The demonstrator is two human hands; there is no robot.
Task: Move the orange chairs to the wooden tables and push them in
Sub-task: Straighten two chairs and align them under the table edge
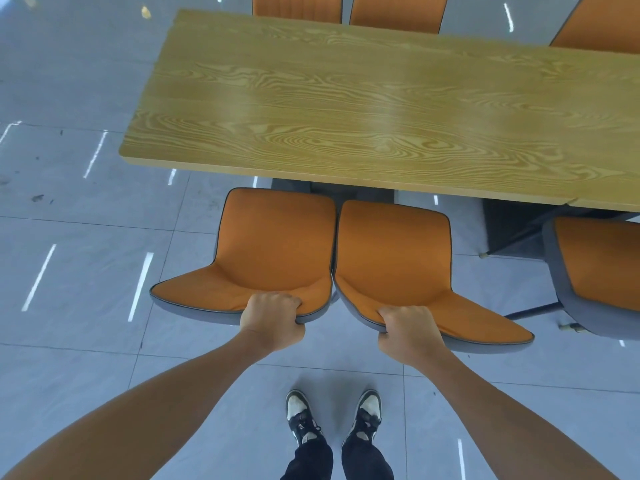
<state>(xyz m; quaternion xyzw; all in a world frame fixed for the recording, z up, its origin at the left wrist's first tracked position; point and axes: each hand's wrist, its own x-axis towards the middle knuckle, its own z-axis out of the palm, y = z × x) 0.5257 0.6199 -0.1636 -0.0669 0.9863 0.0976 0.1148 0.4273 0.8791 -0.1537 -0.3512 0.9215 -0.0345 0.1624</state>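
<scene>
- Two orange chairs sit side by side at the near long edge of the wooden table [346, 98], backs toward the camera, seats pointing at the table.
- Left chair [273, 244] and right chair [394, 251] touch along their inner edges; front of each seat is right at the table edge, not yet tucked under.
- Left hand [273, 320] is closed in a fist over the top rim of the left chair's back, fingers curled onto the orange side, thumb on the grey outer shell.
- Right hand [408, 330] has the same closed grip on the top rim of the right chair's back.
- Both arms are extended forward, bare forearms.
- Another orange chair [602, 271] stands at the right, near the table corner, apart from the held pair.
- Three more orange chair backs show past the far table edge: [298, 8], [398, 12], [602, 26].
- Grey tile floor [86, 237] with light streak reflections; person's shoes [301, 414] are behind the chairs.
</scene>
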